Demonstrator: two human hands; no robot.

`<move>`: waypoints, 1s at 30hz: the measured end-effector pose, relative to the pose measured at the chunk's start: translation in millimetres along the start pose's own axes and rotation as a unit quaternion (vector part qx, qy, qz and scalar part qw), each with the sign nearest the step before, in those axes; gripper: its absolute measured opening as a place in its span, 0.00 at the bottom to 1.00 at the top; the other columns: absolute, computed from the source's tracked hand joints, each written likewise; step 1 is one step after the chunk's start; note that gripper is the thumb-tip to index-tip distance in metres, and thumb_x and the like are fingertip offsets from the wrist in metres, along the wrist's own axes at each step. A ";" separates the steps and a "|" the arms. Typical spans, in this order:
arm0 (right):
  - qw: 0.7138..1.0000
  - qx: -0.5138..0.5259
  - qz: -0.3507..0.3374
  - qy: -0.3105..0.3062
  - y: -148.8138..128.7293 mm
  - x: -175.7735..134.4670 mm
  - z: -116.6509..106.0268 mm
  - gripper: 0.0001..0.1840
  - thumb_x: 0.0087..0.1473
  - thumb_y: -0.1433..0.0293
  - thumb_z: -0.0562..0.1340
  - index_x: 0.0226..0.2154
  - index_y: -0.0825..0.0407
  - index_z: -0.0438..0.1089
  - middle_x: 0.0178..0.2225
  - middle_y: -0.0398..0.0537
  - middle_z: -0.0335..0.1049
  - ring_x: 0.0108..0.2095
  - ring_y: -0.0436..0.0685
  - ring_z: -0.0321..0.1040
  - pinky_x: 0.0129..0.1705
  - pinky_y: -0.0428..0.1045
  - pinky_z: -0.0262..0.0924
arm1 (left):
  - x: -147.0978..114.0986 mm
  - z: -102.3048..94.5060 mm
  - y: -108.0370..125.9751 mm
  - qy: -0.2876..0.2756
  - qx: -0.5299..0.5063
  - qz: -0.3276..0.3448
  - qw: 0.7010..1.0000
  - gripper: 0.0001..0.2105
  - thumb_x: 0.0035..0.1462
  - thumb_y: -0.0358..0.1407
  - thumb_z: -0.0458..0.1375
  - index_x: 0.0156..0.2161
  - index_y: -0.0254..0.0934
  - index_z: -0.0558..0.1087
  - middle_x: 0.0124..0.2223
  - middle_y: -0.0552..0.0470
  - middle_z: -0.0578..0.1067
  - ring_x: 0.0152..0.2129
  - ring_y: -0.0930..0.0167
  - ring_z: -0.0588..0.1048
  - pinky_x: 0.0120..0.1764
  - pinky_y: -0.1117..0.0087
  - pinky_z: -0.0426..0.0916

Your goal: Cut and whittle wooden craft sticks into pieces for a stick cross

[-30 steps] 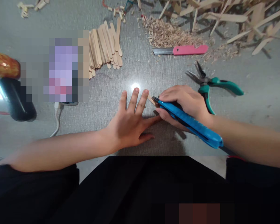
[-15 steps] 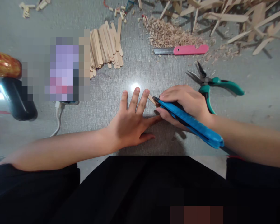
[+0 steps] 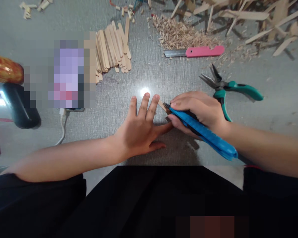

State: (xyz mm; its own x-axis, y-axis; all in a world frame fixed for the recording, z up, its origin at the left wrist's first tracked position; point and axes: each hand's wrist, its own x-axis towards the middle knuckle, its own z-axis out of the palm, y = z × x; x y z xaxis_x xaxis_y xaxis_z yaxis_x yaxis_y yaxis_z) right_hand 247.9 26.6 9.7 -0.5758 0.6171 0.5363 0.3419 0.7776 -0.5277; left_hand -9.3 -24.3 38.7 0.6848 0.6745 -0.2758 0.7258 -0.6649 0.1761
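My right hand (image 3: 201,110) is closed around a blue utility knife (image 3: 203,130), its handle slanting down to the right. The knife's dark tip rests at a thin wooden stick (image 3: 162,104) on the table, most of which is hidden under my hands. My left hand (image 3: 141,129) lies flat on the table with its fingers spread. Its index finger reaches under the knife toward the right hand, beside the stick. Right of my right hand, green-handled long-nose pliers (image 3: 221,86) lie with their jaws apart.
A pink-handled cutter (image 3: 205,51) lies before a heap of wood shavings (image 3: 181,33). Craft sticks (image 3: 110,48) are stacked left of it, and crossed stick pieces (image 3: 260,19) fill the back right. A blurred phone (image 3: 68,72) with a white cable (image 3: 62,127) and a black mouse-like object (image 3: 21,105) sit at left.
The view has shifted slightly. Both hands keep nearly the same pose, and the rear end of the blue knife has dipped a little.
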 end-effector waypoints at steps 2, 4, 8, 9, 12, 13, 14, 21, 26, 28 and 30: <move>1.000 0.007 -0.008 0.005 0.1 0.7 0.0 0.15 0.69 0.71 0.73 0.54 0.42 0.76 0.43 0.48 0.88 0.45 0.68 0.90 0.45 0.62 0.84 | 0.2 -1.3 -0.2 -0.002 0.003 0.002 1.000 0.58 0.67 0.69 0.69 0.90 0.54 0.47 0.90 0.30 0.49 0.84 0.23 0.51 0.77 0.16 0.53; 1.000 0.013 -0.016 0.011 0.3 0.9 0.3 0.14 0.69 0.71 0.73 0.54 0.42 0.76 0.42 0.46 0.87 0.43 0.66 0.90 0.43 0.60 0.84 | 0.7 -2.8 -0.5 -0.007 0.004 0.005 1.000 0.59 0.67 0.70 0.68 0.90 0.52 0.47 0.89 0.27 0.49 0.84 0.22 0.51 0.76 0.15 0.53; 1.000 0.012 -0.001 0.001 0.3 -0.5 0.3 0.14 0.69 0.71 0.72 0.54 0.40 0.76 0.43 0.46 0.88 0.45 0.67 0.90 0.45 0.61 0.84 | 2.1 -4.7 -0.9 -0.016 0.007 0.007 1.000 0.60 0.65 0.72 0.68 0.90 0.52 0.47 0.89 0.24 0.51 0.83 0.21 0.52 0.76 0.15 0.55; 1.000 0.011 0.002 -0.002 0.4 -0.9 0.1 0.14 0.69 0.72 0.72 0.54 0.40 0.76 0.43 0.46 0.88 0.46 0.67 0.90 0.45 0.61 0.84 | 2.4 -4.6 -1.0 -0.016 0.009 0.007 1.000 0.61 0.64 0.73 0.68 0.90 0.52 0.47 0.88 0.23 0.51 0.83 0.21 0.52 0.76 0.15 0.55; 1.000 0.014 -0.003 0.000 1.3 -1.4 -0.2 0.14 0.69 0.71 0.72 0.53 0.40 0.76 0.43 0.46 0.88 0.46 0.67 0.90 0.44 0.60 0.83 | 3.0 -3.2 -1.8 -0.012 0.012 0.009 1.000 0.65 0.61 0.75 0.68 0.90 0.52 0.45 0.88 0.22 0.51 0.83 0.20 0.53 0.76 0.15 0.55; 1.000 0.013 -0.003 -0.001 1.8 -1.3 -0.3 0.14 0.69 0.70 0.72 0.53 0.40 0.76 0.43 0.45 0.88 0.46 0.67 0.90 0.45 0.59 0.84 | 3.1 -2.6 -2.3 -0.009 0.013 0.011 1.000 0.66 0.60 0.76 0.68 0.90 0.51 0.44 0.88 0.21 0.52 0.83 0.20 0.53 0.76 0.16 0.55; 1.000 0.011 -0.005 0.001 2.3 -1.2 -0.3 0.13 0.69 0.70 0.73 0.53 0.40 0.76 0.43 0.45 0.89 0.45 0.66 0.91 0.45 0.59 0.84 | 3.1 -2.0 -2.7 -0.007 0.014 0.013 1.000 0.67 0.60 0.77 0.67 0.90 0.50 0.43 0.88 0.20 0.52 0.83 0.20 0.53 0.76 0.17 0.56; 1.000 0.016 -0.014 0.004 2.8 -1.3 -0.6 0.12 0.67 0.70 0.74 0.51 0.44 0.77 0.44 0.50 0.89 0.45 0.68 0.91 0.43 0.59 0.85 | 2.7 -0.4 -3.9 0.000 0.008 0.011 1.000 0.69 0.56 0.78 0.70 0.90 0.52 0.45 0.89 0.24 0.51 0.83 0.22 0.55 0.78 0.25 0.56; 1.000 0.016 -0.006 0.014 1.6 -3.0 0.6 0.11 0.68 0.70 0.73 0.51 0.44 0.78 0.43 0.49 0.89 0.45 0.67 0.91 0.44 0.58 0.85 | 3.9 -3.4 -3.1 -0.010 0.012 0.009 1.000 0.69 0.55 0.79 0.69 0.90 0.50 0.45 0.88 0.22 0.54 0.83 0.23 0.56 0.78 0.26 0.58; 1.000 0.015 -0.010 0.020 1.3 -3.6 1.0 0.10 0.68 0.70 0.72 0.50 0.44 0.78 0.43 0.48 0.89 0.45 0.67 0.91 0.43 0.58 0.85 | 3.7 -4.3 -3.1 -0.012 0.014 0.010 1.000 0.70 0.55 0.79 0.69 0.90 0.49 0.45 0.88 0.22 0.54 0.83 0.23 0.56 0.78 0.26 0.58; 1.000 0.006 -0.007 0.017 1.2 -3.8 1.2 0.10 0.69 0.70 0.72 0.50 0.43 0.77 0.43 0.47 0.89 0.45 0.67 0.91 0.43 0.58 0.86 | 3.2 -4.4 -3.5 -0.012 0.014 0.011 1.000 0.70 0.55 0.78 0.70 0.90 0.49 0.45 0.88 0.23 0.53 0.83 0.23 0.56 0.78 0.27 0.58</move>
State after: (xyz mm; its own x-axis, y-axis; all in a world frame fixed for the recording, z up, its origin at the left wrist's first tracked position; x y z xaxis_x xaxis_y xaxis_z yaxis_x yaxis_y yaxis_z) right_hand 249.6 25.1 6.2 -0.5546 0.6103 0.5657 0.3257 0.7848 -0.5273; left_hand -9.3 -18.4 41.3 0.6980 0.6521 -0.2958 0.7088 -0.6879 0.1561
